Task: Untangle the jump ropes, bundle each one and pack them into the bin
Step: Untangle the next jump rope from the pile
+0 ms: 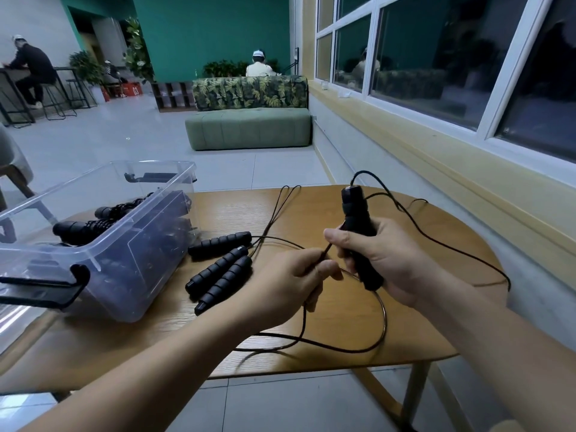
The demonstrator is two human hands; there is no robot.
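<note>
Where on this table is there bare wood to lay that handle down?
Bare wood lies in front of the clear bin, along the table near edge, and at the far middle, between the cord loop and the held handle. Crowded: three foam handles beside the bin, and loose cord crossing the right side.

A clear, glossy plastic bin (124,291) is sitting on a smooth, grained wooden tabletop (420,307); ribbed matt black foam handles (215,269) are trailing thin, faintly shiny cord (385,316).

Green sofa (249,127), teal wall (212,35), seemingly night-dark windows (436,57)
</note>
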